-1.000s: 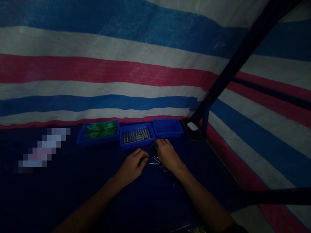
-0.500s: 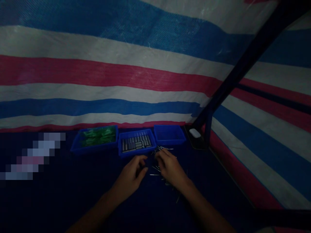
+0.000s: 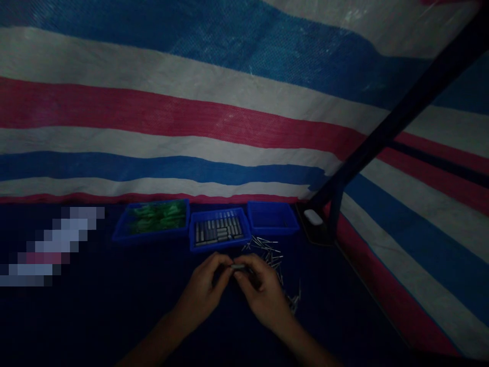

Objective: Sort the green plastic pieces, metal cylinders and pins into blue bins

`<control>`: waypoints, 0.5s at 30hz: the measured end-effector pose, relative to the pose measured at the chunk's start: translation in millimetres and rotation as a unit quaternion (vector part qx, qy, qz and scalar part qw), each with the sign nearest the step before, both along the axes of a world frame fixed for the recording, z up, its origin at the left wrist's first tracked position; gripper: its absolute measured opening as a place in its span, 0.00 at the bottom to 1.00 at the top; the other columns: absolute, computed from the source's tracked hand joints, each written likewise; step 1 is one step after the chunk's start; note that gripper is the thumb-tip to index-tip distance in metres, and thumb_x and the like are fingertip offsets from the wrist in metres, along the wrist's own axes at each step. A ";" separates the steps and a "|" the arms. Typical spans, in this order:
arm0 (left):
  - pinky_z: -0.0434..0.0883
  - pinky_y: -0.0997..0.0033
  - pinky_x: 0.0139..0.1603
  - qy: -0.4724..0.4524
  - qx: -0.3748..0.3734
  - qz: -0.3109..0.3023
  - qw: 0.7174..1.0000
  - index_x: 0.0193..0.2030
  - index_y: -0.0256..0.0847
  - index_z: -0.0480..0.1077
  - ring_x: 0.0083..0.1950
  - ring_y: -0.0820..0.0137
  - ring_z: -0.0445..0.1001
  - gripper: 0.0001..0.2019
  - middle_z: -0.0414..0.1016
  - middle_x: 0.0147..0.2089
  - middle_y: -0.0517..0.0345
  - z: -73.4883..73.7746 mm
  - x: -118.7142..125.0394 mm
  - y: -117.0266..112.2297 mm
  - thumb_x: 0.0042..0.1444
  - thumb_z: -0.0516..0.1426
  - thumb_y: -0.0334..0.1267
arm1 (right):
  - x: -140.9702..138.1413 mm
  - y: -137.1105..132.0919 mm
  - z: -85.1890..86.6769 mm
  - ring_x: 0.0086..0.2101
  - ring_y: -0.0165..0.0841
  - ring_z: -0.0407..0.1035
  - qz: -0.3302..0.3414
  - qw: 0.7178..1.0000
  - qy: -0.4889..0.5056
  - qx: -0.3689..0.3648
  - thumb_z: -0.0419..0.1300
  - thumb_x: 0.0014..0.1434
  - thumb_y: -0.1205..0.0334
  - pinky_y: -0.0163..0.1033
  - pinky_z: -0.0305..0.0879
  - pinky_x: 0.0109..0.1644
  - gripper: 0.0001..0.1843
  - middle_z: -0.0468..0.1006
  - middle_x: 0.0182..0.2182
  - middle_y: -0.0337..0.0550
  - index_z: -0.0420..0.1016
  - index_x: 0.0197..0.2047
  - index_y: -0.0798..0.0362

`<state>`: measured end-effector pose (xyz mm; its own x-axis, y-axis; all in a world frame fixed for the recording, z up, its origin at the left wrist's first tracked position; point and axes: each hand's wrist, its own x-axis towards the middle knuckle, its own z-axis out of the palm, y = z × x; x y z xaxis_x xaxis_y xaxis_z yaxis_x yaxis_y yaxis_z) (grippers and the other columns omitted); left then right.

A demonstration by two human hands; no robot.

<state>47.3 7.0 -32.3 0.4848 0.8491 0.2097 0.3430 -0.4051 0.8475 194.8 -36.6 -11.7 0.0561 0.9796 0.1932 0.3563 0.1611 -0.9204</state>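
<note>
My left hand (image 3: 208,280) and my right hand (image 3: 260,285) meet fingertip to fingertip above the dark tabletop. Both are closed in a pinch on a small grey metal cylinder (image 3: 238,266), which lies level between them. Behind and to the right of my right hand, thin metal pins (image 3: 269,252) are scattered loosely, some partly hidden by the hand. Just beyond my hands, a blue tray (image 3: 193,242) contains rows of short grey cylinders (image 3: 217,228) that look like the held one. The dim light hides finer detail of the held piece.
On the left is a blue tray (image 3: 118,235) with green pieces (image 3: 158,216). Another blue tray (image 3: 273,230) stands at the right. Farther right, a white rounded object (image 3: 313,217) rests by a dark metal post (image 3: 336,204). Striped sheeting (image 3: 171,112) hangs behind the table.
My right hand has left the loose pins and moved down and left to my left hand. The grey cylinder now shows between both hands' fingertips. The view has shifted slightly.
</note>
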 end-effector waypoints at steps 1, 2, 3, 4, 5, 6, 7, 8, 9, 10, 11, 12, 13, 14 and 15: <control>0.68 0.73 0.37 -0.003 -0.007 0.004 1.000 0.36 0.41 0.65 0.35 0.72 0.70 0.07 0.69 0.33 0.59 0.7 -0.3 0.3 0.59 0.48 0.39 | 0.8 -1.5 1.7 0.36 0.30 0.70 0.014 0.999 -0.039 0.024 0.53 0.57 0.65 0.35 0.67 0.39 0.07 0.74 0.34 0.41 0.71 0.38 0.51; 0.68 0.73 0.38 -0.007 -0.013 0.005 1.000 0.36 0.41 0.65 0.36 0.72 0.70 0.08 0.70 0.33 0.59 1.6 -0.6 0.4 0.60 0.48 0.39 | 1.8 -2.4 3.8 0.36 0.30 0.70 0.028 0.996 -0.075 0.043 0.52 0.58 0.67 0.35 0.67 0.40 0.09 0.74 0.34 0.41 0.72 0.39 0.51; 0.68 0.73 0.38 -0.011 -0.019 0.004 1.000 0.36 0.41 0.65 0.36 0.72 0.70 0.09 0.70 0.33 0.59 2.5 -0.8 0.3 0.60 0.47 0.39 | 2.9 -2.2 6.3 0.35 0.29 0.70 0.041 0.992 -0.106 0.055 0.50 0.59 0.67 0.34 0.66 0.40 0.10 0.74 0.33 0.41 0.72 0.39 0.50; 0.68 0.73 0.38 -0.014 -0.024 0.005 1.000 0.36 0.41 0.65 0.35 0.72 0.70 0.09 0.70 0.33 0.59 3.4 -1.0 0.1 0.61 0.46 0.39 | 3.7 -0.7 9.3 0.33 0.29 0.70 0.048 0.988 -0.132 0.060 0.50 0.59 0.67 0.34 0.66 0.39 0.11 0.75 0.32 0.40 0.72 0.40 0.49; 0.69 0.73 0.38 -0.016 -0.028 0.003 0.999 0.36 0.41 0.65 0.36 0.72 0.70 0.10 0.70 0.33 0.59 4.1 -1.1 -0.2 0.61 0.45 0.39 | 4.0 2.2 12.7 0.32 0.29 0.71 0.047 0.985 -0.152 0.067 0.49 0.60 0.67 0.34 0.67 0.38 0.12 0.75 0.31 0.40 0.72 0.40 0.49; 0.69 0.73 0.39 -0.016 -0.030 0.000 0.999 0.36 0.41 0.65 0.36 0.72 0.70 0.10 0.71 0.34 0.58 4.5 -1.2 -0.6 0.61 0.45 0.38 | 3.8 6.5 16.3 0.31 0.29 0.71 0.037 0.982 -0.166 0.077 0.49 0.60 0.66 0.34 0.67 0.37 0.12 0.76 0.31 0.40 0.72 0.41 0.49; 0.69 0.73 0.40 -0.010 -0.026 -0.005 1.000 0.37 0.41 0.66 0.37 0.72 0.71 0.10 0.71 0.35 0.58 4.6 -1.2 -1.0 0.62 0.44 0.38 | 3.0 12.0 19.9 0.32 0.30 0.71 0.018 0.980 -0.174 0.092 0.49 0.60 0.66 0.34 0.67 0.38 0.12 0.76 0.31 0.40 0.72 0.42 0.49; 0.69 0.73 0.41 0.003 -0.017 -0.012 1.000 0.38 0.42 0.66 0.38 0.72 0.71 0.10 0.71 0.36 0.57 4.4 -1.4 -1.4 0.62 0.44 0.37 | 1.9 17.9 23.1 0.34 0.30 0.71 -0.005 0.978 -0.178 0.113 0.49 0.60 0.65 0.35 0.67 0.39 0.12 0.76 0.33 0.41 0.71 0.44 0.49; 0.69 0.72 0.42 0.025 -0.004 -0.022 0.999 0.39 0.42 0.66 0.39 0.71 0.71 0.10 0.70 0.38 0.56 4.2 -1.7 -1.8 0.61 0.44 0.36 | 0.8 23.8 25.7 0.38 0.32 0.71 -0.030 0.973 -0.183 0.134 0.49 0.61 0.65 0.36 0.67 0.42 0.14 0.76 0.37 0.43 0.69 0.47 0.49; 0.69 0.72 0.43 0.055 0.011 -0.036 0.998 0.40 0.43 0.67 0.40 0.71 0.71 0.11 0.70 0.39 0.56 4.1 -2.2 -2.2 0.61 0.44 0.34 | 0.1 28.9 27.2 0.43 0.33 0.69 -0.055 0.968 -0.192 0.151 0.49 0.60 0.65 0.38 0.67 0.46 0.16 0.74 0.43 0.46 0.66 0.51 0.50; 0.69 0.71 0.43 0.088 0.026 -0.052 0.994 0.41 0.44 0.67 0.40 0.71 0.71 0.11 0.69 0.40 0.56 4.1 -2.9 -2.7 0.60 0.45 0.33 | 0.4 32.6 27.4 0.48 0.35 0.66 -0.078 0.962 -0.205 0.161 0.49 0.60 0.64 0.40 0.65 0.49 0.19 0.71 0.48 0.48 0.62 0.55 0.51; 0.70 0.71 0.42 0.120 0.039 -0.068 0.990 0.42 0.44 0.67 0.40 0.71 0.72 0.11 0.69 0.41 0.56 4.6 -3.6 -3.2 0.60 0.45 0.32 | 1.9 34.7 26.1 0.52 0.37 0.62 -0.100 0.956 -0.221 0.164 0.50 0.60 0.63 0.43 0.64 0.52 0.22 0.66 0.53 0.50 0.58 0.58 0.52; 0.70 0.71 0.42 0.148 0.048 -0.083 0.984 0.42 0.45 0.67 0.39 0.71 0.72 0.11 0.68 0.41 0.57 5.3 -4.4 -3.7 0.59 0.46 0.32 | 4.6 34.9 23.5 0.54 0.38 0.58 -0.119 0.950 -0.236 0.163 0.51 0.59 0.63 0.45 0.62 0.54 0.24 0.62 0.55 0.52 0.56 0.59 0.52; 0.70 0.71 0.41 0.170 0.053 -0.096 0.979 0.42 0.45 0.67 0.39 0.71 0.72 0.11 0.68 0.41 0.57 6.3 -4.9 -4.0 0.59 0.47 0.32 | 8.7 33.4 19.9 0.56 0.39 0.56 -0.138 0.945 -0.250 0.159 0.51 0.59 0.62 0.46 0.61 0.55 0.25 0.59 0.57 0.53 0.55 0.60 0.52; 0.70 0.71 0.41 0.185 0.056 -0.104 0.976 0.41 0.44 0.67 0.39 0.71 0.72 0.10 0.68 0.41 0.57 7.3 -5.2 -4.1 0.58 0.47 0.32 | 13.6 30.4 15.8 0.55 0.39 0.56 -0.154 0.941 -0.261 0.154 0.52 0.59 0.61 0.47 0.61 0.55 0.24 0.60 0.56 0.53 0.57 0.58 0.52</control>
<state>42.1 2.8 -25.0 0.7040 0.7065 0.0725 0.5182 -0.5808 0.6278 208.5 -6.3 4.0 0.1471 0.8256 0.5447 0.8197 0.2064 -0.5343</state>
